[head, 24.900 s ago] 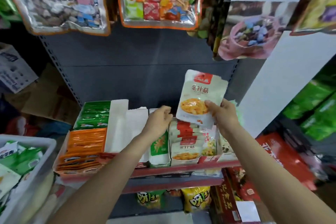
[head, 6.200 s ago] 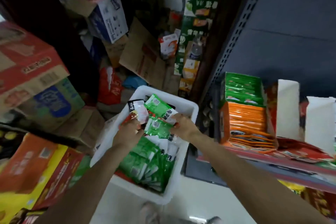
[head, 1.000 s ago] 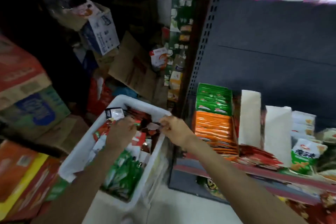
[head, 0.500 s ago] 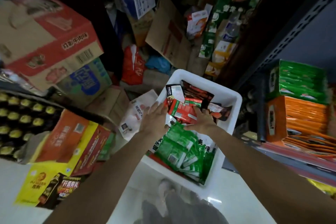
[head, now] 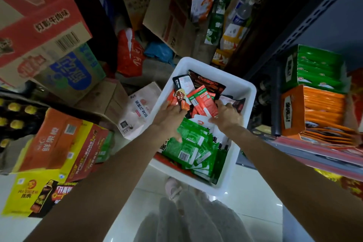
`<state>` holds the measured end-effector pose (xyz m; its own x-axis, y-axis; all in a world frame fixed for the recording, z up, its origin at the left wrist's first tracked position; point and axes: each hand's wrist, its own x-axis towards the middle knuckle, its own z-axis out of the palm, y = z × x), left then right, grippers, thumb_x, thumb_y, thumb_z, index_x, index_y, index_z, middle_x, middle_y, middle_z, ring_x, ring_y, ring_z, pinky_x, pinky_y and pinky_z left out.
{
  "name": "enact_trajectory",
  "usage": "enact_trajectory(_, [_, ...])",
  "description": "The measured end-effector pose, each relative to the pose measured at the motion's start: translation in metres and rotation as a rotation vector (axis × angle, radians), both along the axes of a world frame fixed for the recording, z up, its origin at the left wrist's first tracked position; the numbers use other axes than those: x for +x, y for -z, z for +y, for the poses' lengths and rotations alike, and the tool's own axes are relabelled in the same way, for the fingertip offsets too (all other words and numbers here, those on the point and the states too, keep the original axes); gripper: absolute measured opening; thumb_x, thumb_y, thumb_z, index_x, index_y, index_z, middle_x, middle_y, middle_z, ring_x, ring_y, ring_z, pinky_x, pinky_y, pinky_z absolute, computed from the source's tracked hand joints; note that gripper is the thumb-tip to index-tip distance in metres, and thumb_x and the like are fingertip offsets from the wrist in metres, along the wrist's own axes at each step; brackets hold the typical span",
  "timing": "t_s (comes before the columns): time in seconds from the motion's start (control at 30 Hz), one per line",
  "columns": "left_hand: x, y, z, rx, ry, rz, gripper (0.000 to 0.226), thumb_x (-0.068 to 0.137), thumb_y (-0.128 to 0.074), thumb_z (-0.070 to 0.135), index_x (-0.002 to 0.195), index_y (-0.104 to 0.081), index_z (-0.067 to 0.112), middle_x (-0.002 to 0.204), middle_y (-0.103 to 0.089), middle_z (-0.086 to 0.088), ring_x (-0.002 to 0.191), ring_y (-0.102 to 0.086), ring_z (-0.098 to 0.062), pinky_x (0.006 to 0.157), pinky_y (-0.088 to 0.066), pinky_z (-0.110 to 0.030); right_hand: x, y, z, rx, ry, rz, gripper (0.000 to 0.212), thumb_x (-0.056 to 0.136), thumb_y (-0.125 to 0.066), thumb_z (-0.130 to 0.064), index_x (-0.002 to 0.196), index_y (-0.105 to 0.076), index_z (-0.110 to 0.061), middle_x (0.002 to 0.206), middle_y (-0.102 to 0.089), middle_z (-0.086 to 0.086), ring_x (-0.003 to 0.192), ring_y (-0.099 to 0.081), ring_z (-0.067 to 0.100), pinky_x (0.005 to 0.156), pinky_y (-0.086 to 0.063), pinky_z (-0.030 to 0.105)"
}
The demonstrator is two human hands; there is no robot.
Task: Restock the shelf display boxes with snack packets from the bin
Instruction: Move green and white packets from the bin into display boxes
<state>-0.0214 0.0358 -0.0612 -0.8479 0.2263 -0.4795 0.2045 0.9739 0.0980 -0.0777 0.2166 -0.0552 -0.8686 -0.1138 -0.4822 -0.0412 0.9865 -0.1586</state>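
Observation:
A white bin (head: 249,92) on the floor holds red snack packets (head: 204,102) in the middle, green packets (head: 192,143) at the near end and dark packets (head: 208,82) at the far end. My left hand (head: 169,119) reaches in from the left rim and its fingers hold a few red packets. My right hand (head: 227,116) grips more of the red packets from the right. On the shelf at right stand a green display box (head: 318,68) and an orange display box (head: 322,108), both full of packets.
Stacked cartons (head: 39,17) and drink cases (head: 59,143) crowd the left side. A pale tea box (head: 137,110) leans against the bin. The red shelf edge (head: 314,153) juts out at right. My legs and a shoe (head: 172,186) are on the white floor below.
My view has swung down from the shelf onto the bin. My left hand has moved from the bin's rim onto the red packets, and my right hand has closed on them.

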Motion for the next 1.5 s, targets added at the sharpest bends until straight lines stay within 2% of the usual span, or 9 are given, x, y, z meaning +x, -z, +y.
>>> enact_trajectory(0.17, [-0.014, -0.01, -0.008, 0.387, -0.253, 0.005, 0.044, 0.069, -0.081, 0.032, 0.108, -0.066, 0.017, 0.117, -0.063, -0.003, 0.109, -0.056, -0.021, 0.092, -0.037, -0.029, 0.007, -0.001, 0.005, -0.118, 0.037, -0.054, 0.061, 0.085, -0.067, -0.026, 0.135, -0.033, -0.018, 0.128, -0.046, 0.017, 0.118, -0.049, 0.036, 0.097, -0.043, 0.046])
enact_trajectory(0.4, [-0.01, -0.018, -0.008, 0.593, -0.367, -0.013, 0.021, 0.076, -0.076, 0.01, 0.094, -0.072, 0.001, 0.086, -0.06, -0.003, 0.087, -0.055, -0.015, 0.072, -0.033, -0.018, 0.022, -0.024, 0.006, -0.5, 0.068, 0.021, 0.046, 0.09, -0.056, -0.042, 0.128, -0.049, -0.017, 0.115, -0.053, 0.011, 0.103, -0.055, 0.026, 0.084, -0.044, 0.032])
enact_trajectory(0.53, [-0.003, -0.028, -0.003, 0.693, -0.452, 0.079, 0.024, 0.077, -0.075, 0.01, 0.098, -0.071, 0.0, 0.091, -0.057, -0.004, 0.087, -0.052, -0.012, 0.069, -0.031, -0.009, 0.034, -0.025, 0.001, -0.458, -0.112, -0.316, 0.044, 0.082, -0.069, -0.037, 0.115, -0.056, -0.009, 0.099, -0.064, 0.007, 0.088, -0.06, 0.021, 0.069, -0.044, 0.028])
enact_trajectory(0.8, [-0.007, -0.056, 0.025, 0.608, -0.962, 0.413, 0.068, 0.079, -0.074, 0.03, 0.135, -0.04, 0.011, 0.133, -0.037, -0.014, 0.126, -0.034, -0.031, 0.097, -0.034, -0.038, 0.022, -0.052, 0.013, -0.543, 0.131, 0.076, 0.019, 0.089, -0.063, -0.022, 0.089, -0.062, -0.002, 0.07, -0.056, 0.004, 0.066, -0.052, 0.02, 0.059, -0.037, 0.027])
enact_trajectory(0.9, [-0.021, -0.084, 0.058, 0.792, -1.147, 0.143, 0.055, 0.091, -0.05, 0.05, 0.12, -0.05, 0.003, 0.12, -0.051, -0.013, 0.114, -0.052, -0.031, 0.088, -0.044, -0.033, 0.018, -0.078, 0.026, -0.591, 0.238, 0.298, 0.019, 0.09, -0.062, -0.02, 0.101, -0.064, -0.006, 0.085, -0.067, 0.009, 0.077, -0.062, 0.027, 0.067, -0.049, 0.035])
enact_trajectory(1.03, [-0.052, -0.128, 0.111, 1.468, -1.357, -0.42, 0.069, 0.085, -0.042, 0.069, 0.117, -0.053, 0.009, 0.11, -0.062, -0.017, 0.088, -0.064, -0.029, 0.07, -0.055, -0.04, 0.021, -0.099, 0.048, -0.491, 0.084, 0.495, 0.036, 0.086, -0.065, -0.022, 0.122, -0.059, -0.017, 0.108, -0.063, 0.01, 0.097, -0.061, 0.029, 0.075, -0.049, 0.037])
enact_trajectory(1.2, [-0.069, -0.144, 0.168, 1.707, -1.171, -0.525, 0.071, 0.08, -0.044, 0.071, 0.117, -0.057, 0.012, 0.109, -0.065, -0.017, 0.094, -0.063, -0.029, 0.082, -0.051, -0.044, 0.009, -0.124, 0.114, -0.568, -0.028, 0.408, 0.071, 0.073, -0.078, -0.021, 0.137, -0.047, -0.016, 0.126, -0.047, 0.011, 0.12, -0.042, 0.028, 0.101, -0.03, 0.028])
enact_trajectory(1.3, [-0.072, -0.146, 0.216, 1.592, -1.031, -0.301, 0.028, 0.093, -0.051, 0.039, 0.091, -0.061, 0.014, 0.082, -0.066, -0.009, 0.073, -0.062, -0.02, 0.073, -0.05, -0.032, 0.003, -0.137, 0.162, -0.522, -0.067, 0.278, 0.081, 0.071, -0.077, -0.024, 0.141, -0.04, -0.011, 0.133, -0.037, 0.01, 0.125, -0.032, 0.022, 0.099, -0.019, 0.016])
enact_trajectory(1.5, [-0.073, -0.158, 0.322, 1.44, -0.646, -0.104, 0.027, 0.088, -0.06, 0.009, 0.116, -0.06, 0.005, 0.103, -0.064, -0.004, 0.079, -0.06, -0.012, 0.081, -0.048, -0.026, -0.011, -0.161, 0.285, -0.924, 0.398, 0.435, 0.014, 0.079, -0.072, -0.017, 0.092, -0.067, -0.016, 0.099, -0.061, 0.001, 0.094, -0.057, 0.014, 0.088, -0.043, 0.028])
